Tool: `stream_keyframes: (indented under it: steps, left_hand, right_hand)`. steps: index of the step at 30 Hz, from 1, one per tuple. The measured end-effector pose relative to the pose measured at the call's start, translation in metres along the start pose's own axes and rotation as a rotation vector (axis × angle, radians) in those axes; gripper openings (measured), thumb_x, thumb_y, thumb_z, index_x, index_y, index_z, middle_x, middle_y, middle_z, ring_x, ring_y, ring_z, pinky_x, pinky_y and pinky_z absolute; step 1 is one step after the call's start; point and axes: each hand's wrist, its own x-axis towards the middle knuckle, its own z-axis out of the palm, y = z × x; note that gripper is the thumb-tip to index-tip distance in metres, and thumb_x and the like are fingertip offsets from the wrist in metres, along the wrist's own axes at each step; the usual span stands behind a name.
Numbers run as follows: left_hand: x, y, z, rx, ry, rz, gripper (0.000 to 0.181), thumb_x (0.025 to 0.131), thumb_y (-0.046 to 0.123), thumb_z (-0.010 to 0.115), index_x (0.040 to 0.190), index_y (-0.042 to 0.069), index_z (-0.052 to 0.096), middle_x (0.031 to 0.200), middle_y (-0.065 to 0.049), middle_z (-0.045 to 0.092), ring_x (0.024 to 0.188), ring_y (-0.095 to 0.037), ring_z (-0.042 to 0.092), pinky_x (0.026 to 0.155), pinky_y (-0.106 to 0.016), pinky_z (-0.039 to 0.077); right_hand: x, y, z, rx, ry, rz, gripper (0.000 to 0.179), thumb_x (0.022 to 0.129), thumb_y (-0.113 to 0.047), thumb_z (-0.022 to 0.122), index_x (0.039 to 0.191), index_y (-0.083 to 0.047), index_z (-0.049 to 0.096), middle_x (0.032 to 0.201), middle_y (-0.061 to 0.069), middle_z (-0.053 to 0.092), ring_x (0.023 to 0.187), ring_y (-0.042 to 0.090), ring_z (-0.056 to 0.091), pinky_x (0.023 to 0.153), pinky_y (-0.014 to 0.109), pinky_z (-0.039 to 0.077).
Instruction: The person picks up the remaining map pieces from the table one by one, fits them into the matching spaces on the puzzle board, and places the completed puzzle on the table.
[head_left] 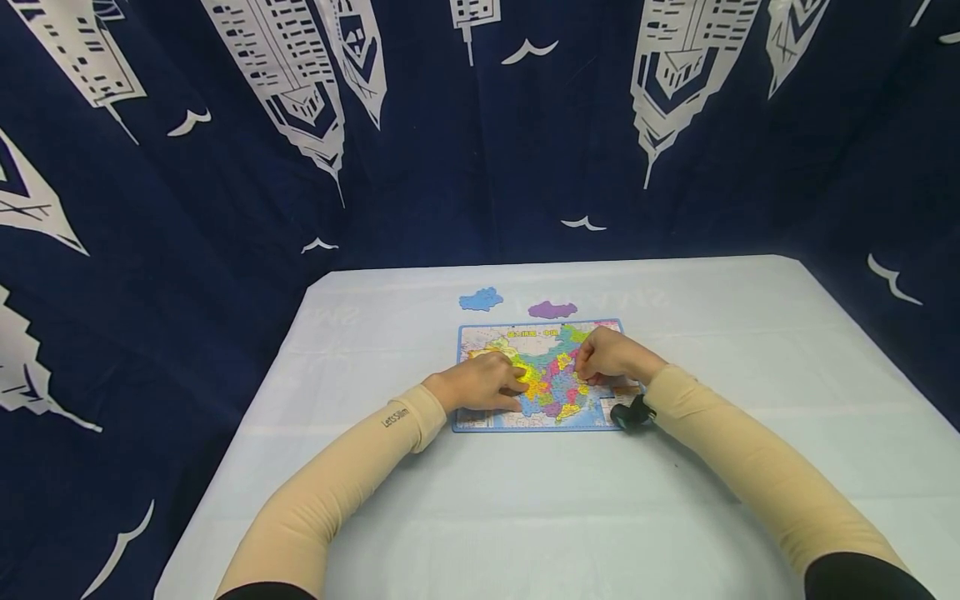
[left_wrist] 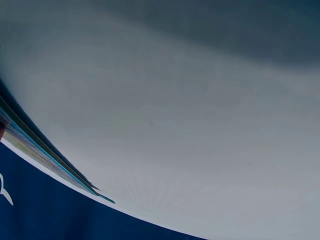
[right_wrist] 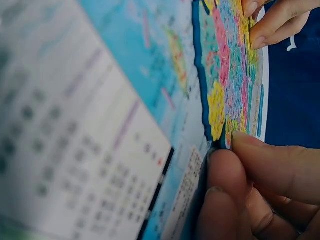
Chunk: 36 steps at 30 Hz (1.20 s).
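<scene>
A map jigsaw puzzle (head_left: 537,422) with a blue border lies on the white table, its middle filled with colourful raised pieces. My left hand (head_left: 486,383) rests over its left part, fingertips touching yellow pieces; those fingers (right_wrist: 280,22) also show in the right wrist view. With thumb and index finger, my right hand (right_wrist: 265,185) pinches a small puzzle piece (right_wrist: 228,141) at the edge of the assembled pieces, beside a yellow one (right_wrist: 216,112). Most of that small piece is hidden by the fingertips. The left wrist view shows mainly table, with the board (left_wrist: 55,162) edge-on.
Beyond the board lie a loose blue piece (head_left: 481,299) and a loose purple piece (head_left: 552,310). A dark wrist camera (head_left: 632,414) sits under the right wrist, over the board's lower right corner. A navy patterned curtain (head_left: 487,167) hangs behind the white table (head_left: 480,533).
</scene>
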Motion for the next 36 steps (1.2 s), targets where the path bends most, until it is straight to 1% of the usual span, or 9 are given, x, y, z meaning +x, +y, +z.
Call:
stream_keyframes:
  steps: [10,20,23,29,36]
  left_hand:
    - [0.000,0.000,0.000,-0.007,0.002,0.002,0.042,0.094,0.036,0.069,0.127,0.010,0.069,0.142,-0.015,0.058,0.130,-0.025,0.059,0.115,-0.036,0.041]
    - [0.000,0.001,-0.001,-0.001,-0.008,-0.013,0.042,0.094,0.037,0.069,0.127,0.011,0.069,0.142,-0.013,0.058,0.128,-0.023,0.060,0.114,-0.035,0.043]
    - [0.000,0.001,-0.002,0.001,-0.005,-0.012,0.042,0.094,0.037,0.070,0.127,0.010,0.069,0.142,-0.013,0.058,0.127,-0.023,0.060,0.114,-0.034,0.043]
    - [-0.001,0.002,-0.001,-0.014,0.000,-0.010,0.042,0.093,0.035,0.070,0.126,0.010,0.069,0.142,-0.014,0.058,0.123,-0.022,0.062,0.112,-0.033,0.044]
    - [-0.001,0.002,0.000,-0.008,0.000,-0.013,0.042,0.094,0.036,0.070,0.127,0.010,0.069,0.142,-0.013,0.058,0.123,-0.022,0.062,0.113,-0.033,0.042]
  right_hand:
    - [0.002,-0.003,-0.001,-0.007,0.002,0.039,0.010,0.090,-0.001,0.070,0.080,-0.002,0.071,0.077,0.004,0.067,0.065,0.012,0.060,0.064,0.023,0.054]
    - [0.006,-0.002,-0.002,-0.017,-0.010,0.039,0.009,0.087,0.001,0.071,0.079,-0.003,0.071,0.077,0.005,0.068,0.065,0.013,0.061,0.066,0.024,0.053]
    - [0.009,-0.002,-0.003,-0.011,-0.030,0.037,0.008,0.086,0.001,0.071,0.079,-0.002,0.071,0.078,0.005,0.069,0.064,0.012,0.062,0.065,0.023,0.053]
    - [0.013,-0.001,-0.007,0.052,-0.087,0.086,0.006,0.086,0.001,0.072,0.081,0.000,0.069,0.072,0.005,0.068,0.060,0.009,0.062,0.061,0.021,0.055]
    - [0.015,-0.001,-0.009,0.078,-0.119,0.110,0.008,0.087,-0.001,0.073,0.081,-0.001,0.067,0.067,0.003,0.068,0.057,0.007,0.062,0.058,0.020,0.055]
